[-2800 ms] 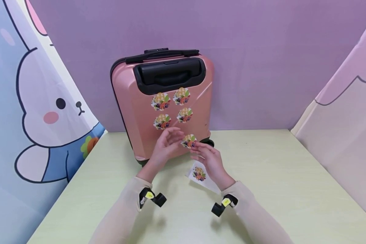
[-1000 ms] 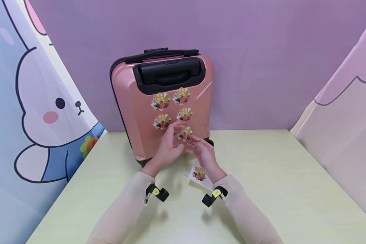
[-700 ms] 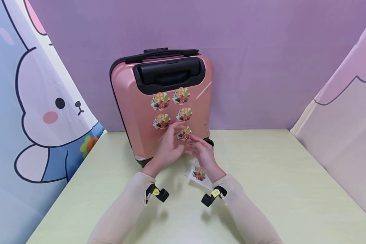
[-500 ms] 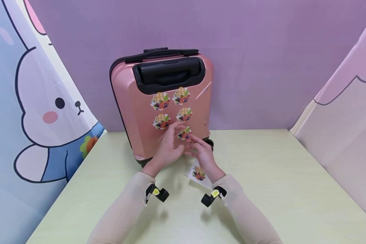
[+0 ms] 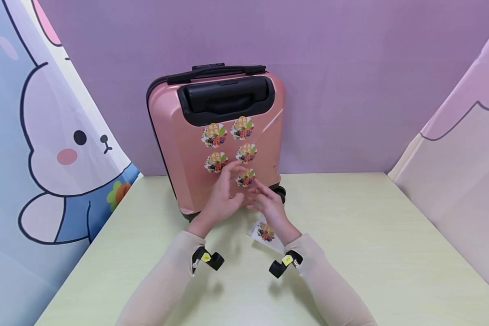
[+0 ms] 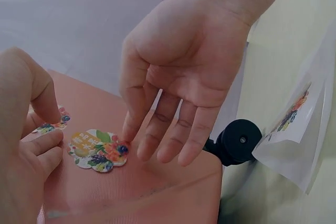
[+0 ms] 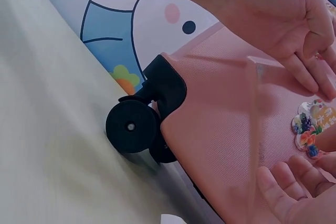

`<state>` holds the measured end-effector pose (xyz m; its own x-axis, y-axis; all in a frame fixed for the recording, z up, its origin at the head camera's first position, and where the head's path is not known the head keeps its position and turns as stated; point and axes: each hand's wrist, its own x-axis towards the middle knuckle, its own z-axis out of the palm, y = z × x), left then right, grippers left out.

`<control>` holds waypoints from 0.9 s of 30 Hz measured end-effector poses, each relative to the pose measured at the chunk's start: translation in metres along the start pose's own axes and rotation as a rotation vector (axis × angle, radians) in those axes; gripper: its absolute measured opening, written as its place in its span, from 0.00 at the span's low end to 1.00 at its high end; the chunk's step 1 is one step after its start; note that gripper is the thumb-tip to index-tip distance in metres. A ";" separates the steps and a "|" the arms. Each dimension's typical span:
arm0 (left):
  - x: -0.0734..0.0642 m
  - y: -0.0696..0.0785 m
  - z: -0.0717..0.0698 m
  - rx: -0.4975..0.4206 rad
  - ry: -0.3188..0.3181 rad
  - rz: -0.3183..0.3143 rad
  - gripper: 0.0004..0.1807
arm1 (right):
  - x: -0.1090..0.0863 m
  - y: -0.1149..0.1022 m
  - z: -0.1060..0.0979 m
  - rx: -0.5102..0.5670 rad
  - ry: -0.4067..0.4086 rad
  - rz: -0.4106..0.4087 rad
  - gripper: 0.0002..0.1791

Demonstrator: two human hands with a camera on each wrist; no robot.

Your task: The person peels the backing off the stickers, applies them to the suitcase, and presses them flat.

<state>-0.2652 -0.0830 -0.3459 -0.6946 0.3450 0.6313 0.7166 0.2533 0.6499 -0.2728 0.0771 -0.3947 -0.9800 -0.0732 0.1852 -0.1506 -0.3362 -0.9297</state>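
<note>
A pink suitcase point(image 5: 173, 149) stands upright, with several round fruit stickers on its face. The lowest fruit sticker point(image 5: 245, 178) lies against the shell between my hands; whether all of it sticks down I cannot tell. My left hand point(image 5: 224, 194) is at its left, fingers loosely bent, in front of the suitcase. It partly covers a left-column sticker point(image 6: 65, 116) in the left wrist view. My right hand point(image 5: 272, 208) is at the right, with a fingertip touching the lowest sticker's edge. Its other fingers point(image 6: 184, 135) extend loosely, holding nothing visible.
A white backing sheet point(image 5: 253, 236) with another fruit sticker point(image 5: 266, 232) lies on the pale table point(image 5: 350, 235), partly under my right forearm. A black suitcase wheel point(image 5: 280, 194) shows at lower right. A purple backdrop point(image 5: 350, 90) stands behind; a rabbit-print cloth point(image 5: 57, 122) hangs at left.
My right hand, pinching the sticker in front of the suitcase at first, has brought it up and left onto the shell. Both hands moved closer together; lately the sticker shifted slightly left.
</note>
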 end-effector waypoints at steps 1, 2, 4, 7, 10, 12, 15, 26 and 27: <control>0.000 0.000 -0.001 -0.003 0.005 0.007 0.40 | 0.000 0.000 0.000 -0.001 0.001 -0.002 0.29; -0.001 0.000 -0.001 -0.005 0.011 0.014 0.40 | 0.000 0.001 0.000 0.001 0.003 -0.004 0.30; -0.001 -0.002 -0.003 -0.008 0.026 0.039 0.40 | 0.000 0.001 0.000 0.006 0.008 -0.015 0.30; -0.002 -0.003 -0.005 -0.022 0.051 0.066 0.40 | 0.001 0.001 0.000 0.014 0.016 -0.034 0.29; -0.004 -0.004 -0.007 -0.047 0.077 0.081 0.40 | 0.002 0.001 0.001 0.029 0.015 -0.045 0.26; -0.005 -0.004 -0.008 -0.063 0.093 0.085 0.40 | 0.003 0.000 0.002 0.044 0.016 -0.050 0.23; -0.007 -0.004 -0.010 -0.076 0.116 0.090 0.39 | 0.005 0.000 0.003 0.062 0.020 -0.063 0.17; -0.011 -0.012 -0.015 -0.202 0.182 0.115 0.36 | 0.019 0.000 0.005 0.137 0.011 -0.073 0.09; -0.011 -0.012 -0.015 -0.216 0.183 0.119 0.36 | 0.020 -0.001 0.006 0.145 0.005 -0.072 0.09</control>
<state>-0.2673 -0.1035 -0.3544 -0.6210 0.1870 0.7612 0.7767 0.0165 0.6296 -0.2915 0.0706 -0.3888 -0.9682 -0.0393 0.2472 -0.1999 -0.4728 -0.8582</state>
